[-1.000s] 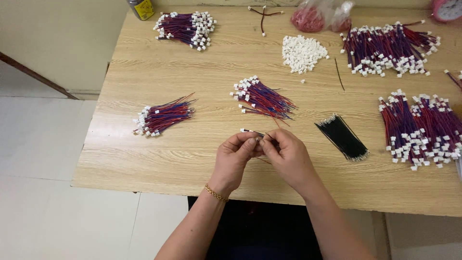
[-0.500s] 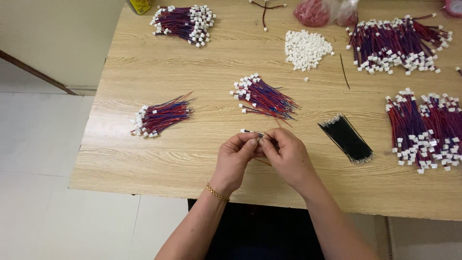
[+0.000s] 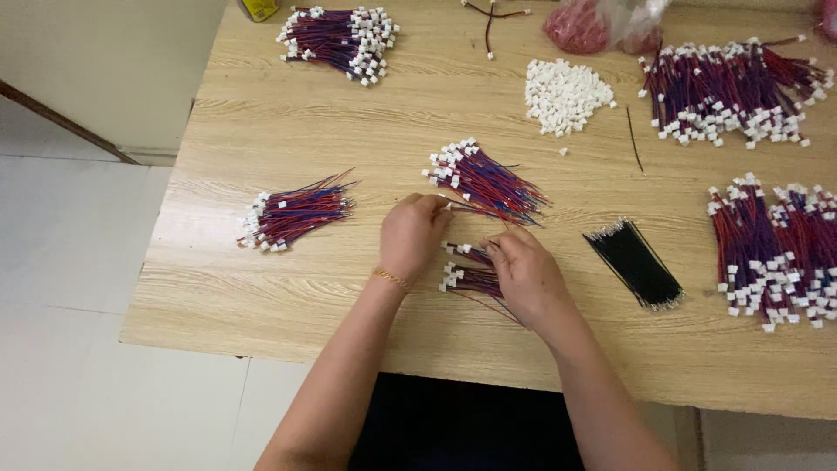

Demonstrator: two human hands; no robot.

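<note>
Judging by the piles, much is done: a small wire bundle (image 3: pixel 471 277) at frame centre is held by the right hand (image 3: pixel 526 275), fingers closed on it. A wire of the middle bundle (image 3: pixel 485 180) is pinched by the left hand (image 3: pixel 411 234); loose white connectors (image 3: pixel 565 94) at upper right are left.

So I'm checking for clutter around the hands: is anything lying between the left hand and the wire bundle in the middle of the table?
Nothing visible does. The left hand already reaches the near edge of the middle wire bundle, fingertips at its wires, with only bare table around them. The right hand rests on a separate small bundle.
</note>
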